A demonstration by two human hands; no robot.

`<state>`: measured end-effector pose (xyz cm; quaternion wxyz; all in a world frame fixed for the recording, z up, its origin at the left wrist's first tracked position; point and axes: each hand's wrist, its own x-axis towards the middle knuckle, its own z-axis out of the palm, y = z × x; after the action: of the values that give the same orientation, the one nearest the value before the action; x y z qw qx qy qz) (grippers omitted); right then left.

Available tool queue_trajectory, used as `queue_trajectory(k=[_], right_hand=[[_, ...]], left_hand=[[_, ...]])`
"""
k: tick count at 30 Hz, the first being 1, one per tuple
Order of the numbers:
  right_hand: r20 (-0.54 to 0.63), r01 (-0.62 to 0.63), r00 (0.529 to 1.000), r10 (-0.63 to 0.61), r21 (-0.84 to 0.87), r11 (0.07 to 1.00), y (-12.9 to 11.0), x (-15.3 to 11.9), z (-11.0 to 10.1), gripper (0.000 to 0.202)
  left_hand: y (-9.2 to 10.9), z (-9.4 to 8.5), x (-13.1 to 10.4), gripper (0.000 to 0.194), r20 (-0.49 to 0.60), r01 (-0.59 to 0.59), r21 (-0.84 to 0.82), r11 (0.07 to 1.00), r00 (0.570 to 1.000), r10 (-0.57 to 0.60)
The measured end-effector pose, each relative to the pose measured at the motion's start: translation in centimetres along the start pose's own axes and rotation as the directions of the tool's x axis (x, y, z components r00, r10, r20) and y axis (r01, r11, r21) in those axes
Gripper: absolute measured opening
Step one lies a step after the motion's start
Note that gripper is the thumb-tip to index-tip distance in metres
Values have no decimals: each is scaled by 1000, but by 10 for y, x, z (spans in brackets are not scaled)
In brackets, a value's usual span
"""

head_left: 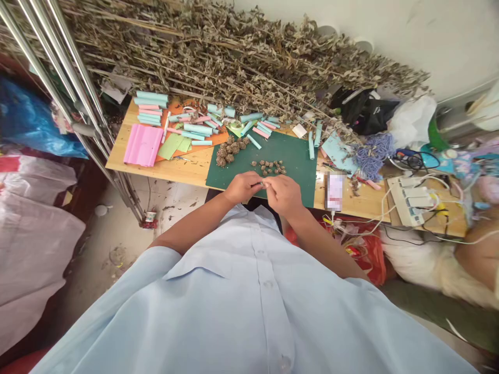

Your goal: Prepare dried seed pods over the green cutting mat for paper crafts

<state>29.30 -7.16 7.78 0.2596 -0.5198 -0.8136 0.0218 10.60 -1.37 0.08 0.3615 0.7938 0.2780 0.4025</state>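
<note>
My left hand (244, 187) and my right hand (284, 194) meet over the front edge of a green mat (296, 156), fingers pinched together. Something tiny shows between the fingertips, too small to name. Just beyond my hands, several small brown balls (268, 169) lie loose on the mat. A heap of larger brown clumps (230, 150) sits at the mat's left side. Rolls of blue paper (197, 129) and pink paper (262, 132) lie along the back of the wooden table (175, 174).
Dried plant stalks (234, 57) are piled behind the table. A pink sheet (143, 145) lies at the left, near metal poles (83, 104). To the right are a phone (333, 191), purple yarn (374, 153) and a white power strip (409, 200) with cables.
</note>
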Motion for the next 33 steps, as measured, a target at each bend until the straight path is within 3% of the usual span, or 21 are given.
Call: queue_trajectory(k=[4, 7, 11, 18, 21, 25, 29, 33], right_hand=[[-120, -250, 958, 260, 94, 964, 31, 1, 7, 20], [-3, -346, 938, 346, -3, 938, 51, 4, 19, 19], [107, -300, 944, 312, -112, 947, 60, 10, 32, 26], [197, -174, 958, 210, -182, 968, 61, 19, 38, 22], [145, -190, 967, 209, -133, 973, 60, 20, 34, 20], [-16, -231, 973, 232, 59, 971, 43, 16, 13, 16], [-35, -187, 979, 201, 239, 953, 18, 9, -7, 11], [-9, -154, 987, 163, 267, 951, 3, 5, -10, 8]], left_hand=[[-2, 2, 1, 35, -2, 4, 14, 1000, 1000, -4], [-1, 3, 1, 38, -13, 6, 27, 1000, 1000, -6], [-1, 4, 1, 38, -10, 13, 36, 999, 1000, -13], [-1, 5, 1, 36, -24, 1, 34, 999, 1000, 0], [-1, 6, 1, 37, -22, 11, 29, 1000, 1000, -11], [-2, 6, 1, 37, -6, 15, 19, 1000, 1000, -15], [-3, 5, 0, 40, 3, 6, -9, 1000, 1000, -6], [-2, 4, 0, 40, 13, 0, -23, 1000, 1000, 0]])
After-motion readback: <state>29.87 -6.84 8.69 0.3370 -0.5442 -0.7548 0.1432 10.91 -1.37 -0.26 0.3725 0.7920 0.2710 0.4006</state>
